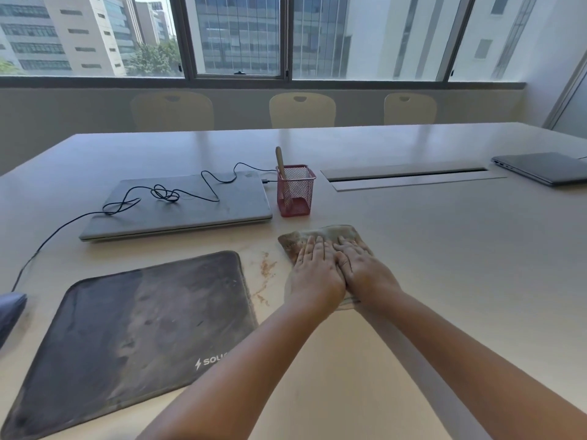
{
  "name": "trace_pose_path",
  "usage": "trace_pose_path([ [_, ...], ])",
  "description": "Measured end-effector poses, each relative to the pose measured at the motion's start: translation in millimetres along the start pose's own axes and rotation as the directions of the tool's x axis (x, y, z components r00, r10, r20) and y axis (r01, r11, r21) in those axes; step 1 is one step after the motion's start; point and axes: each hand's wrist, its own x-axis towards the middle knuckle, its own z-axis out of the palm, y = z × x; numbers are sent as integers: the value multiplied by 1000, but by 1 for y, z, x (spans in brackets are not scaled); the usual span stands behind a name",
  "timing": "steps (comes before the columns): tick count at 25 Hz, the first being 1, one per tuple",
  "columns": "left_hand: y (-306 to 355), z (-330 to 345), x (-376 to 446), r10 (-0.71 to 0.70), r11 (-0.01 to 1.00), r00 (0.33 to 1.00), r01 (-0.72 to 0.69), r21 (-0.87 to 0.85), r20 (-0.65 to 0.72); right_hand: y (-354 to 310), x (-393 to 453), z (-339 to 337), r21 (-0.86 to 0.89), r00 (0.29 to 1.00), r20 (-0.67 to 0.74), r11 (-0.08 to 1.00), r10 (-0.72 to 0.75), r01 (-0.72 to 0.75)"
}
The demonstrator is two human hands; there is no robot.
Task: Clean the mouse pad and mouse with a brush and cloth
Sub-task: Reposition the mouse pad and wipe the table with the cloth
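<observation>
Both forearms reach forward from the near edge and converge. Left hand [313, 274] and right hand [362, 269] lie side by side, touching, palms down, fingers straight and flat on a soiled beige folded cloth [320, 238]. Neither grips it; both press it onto the pale wooden table [444, 265]. Cloth sticks out past the fingertips on the far side and a bit under the right wrist.

Large dark rectangular fabric mouse pad [136, 328] with white logo lies left of the hands, nearer the camera, rotated on the table; dusty smears across it. Its far right corner sits near the left hand, apart from the cloth. Brownish dirt streaks [266, 274] mark the table between pad and cloth.

Dark object at the far left frame edge [11, 312] is cut off; a thin black cable [158, 195] runs toward it — probably the mouse, can't confirm.

Beyond the pad: closed grey laptop [178, 208], cable looped on its lid. Just right of it, beyond the cloth, a red wire-mesh pen cup [295, 192] holding a wooden-handled brush [281, 161], handle up, tilted.

Right of the hands the table is bare out to a recessed cable slot [406, 176] and a second closed grey laptop [543, 168] at far right. Cream chairs [301, 111] line the far edge under the windows [238, 36].
</observation>
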Motion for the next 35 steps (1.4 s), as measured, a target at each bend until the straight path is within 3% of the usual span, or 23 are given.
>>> trace_pose_path([
  [4, -1, -10, 3, 22, 999, 996, -25, 32, 82, -4, -1, -3, 41, 999, -24, 998, 48, -47],
  [8, -9, -56, -2, 185, 957, 958, -227, 183, 220, -5, -7, -7, 79, 995, -49, 993, 87, -83],
  [12, -57, -117, -25, 259, 943, 958, -278, 185, 119, -16, -9, -18, 56, 990, -70, 991, 126, -122],
  [16, -157, -168, -54, 125, 964, 991, -132, 230, 46, -67, 2, -23, -14, 975, -215, 999, -51, 49],
  [19, -231, -186, -69, -82, 927, 987, 25, 375, 138, -116, 23, -6, -35, 962, -133, 971, -240, 238],
  [22, -278, -186, -81, -207, 858, 948, 57, 511, 243, -151, 48, 19, -55, 927, -10, 926, -376, 375],
  [28, -305, -178, -91, -213, 851, 953, 72, 520, 217, -169, 77, 51, -213, 947, 179, 930, -265, 301],
  [35, -304, -174, -93, -220, 885, 960, 120, 450, 176, -167, 82, 58, -85, 977, 127, 980, -168, 180],
])
